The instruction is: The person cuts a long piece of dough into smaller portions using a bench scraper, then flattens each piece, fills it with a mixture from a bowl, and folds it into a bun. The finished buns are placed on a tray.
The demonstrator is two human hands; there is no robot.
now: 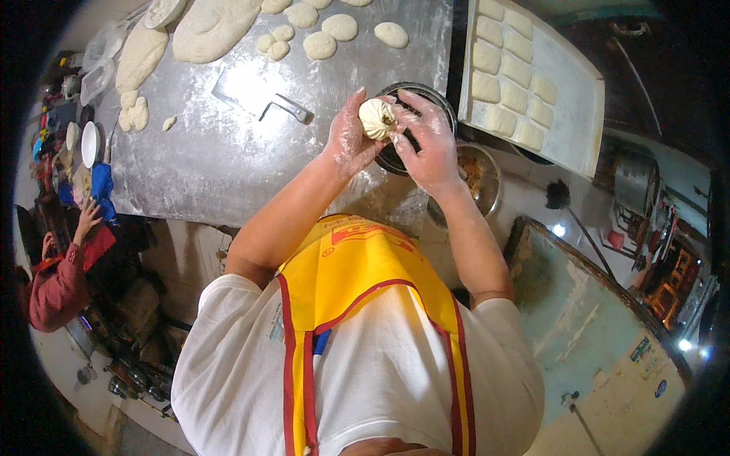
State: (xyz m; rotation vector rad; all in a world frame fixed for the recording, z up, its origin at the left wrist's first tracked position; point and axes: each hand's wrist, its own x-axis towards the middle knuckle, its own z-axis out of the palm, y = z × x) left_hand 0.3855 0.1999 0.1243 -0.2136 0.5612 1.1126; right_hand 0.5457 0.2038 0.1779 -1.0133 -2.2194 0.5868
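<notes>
A pleated dough bun [376,118] rests in my floured left hand [349,137], with dark filling showing at its gathered opening. The fingers of my right hand [425,137] touch the bun's right edge, and its thumb and a fingertip seem to pinch the dough there; the exact grip is partly hidden. Beneath both hands is a dark round bowl [450,102], its contents mostly covered. Flattened dough rounds [340,27] and small dough pieces lie at the far side of the floured metal table [228,171].
A scraper [291,108] lies on the table, left of my hands. Larger dough masses [214,28] sit at the far left. At right are a tray of square dough pieces [486,88] and a metal bowl [485,176]. Another person's hand [87,216] is beyond the table's left edge.
</notes>
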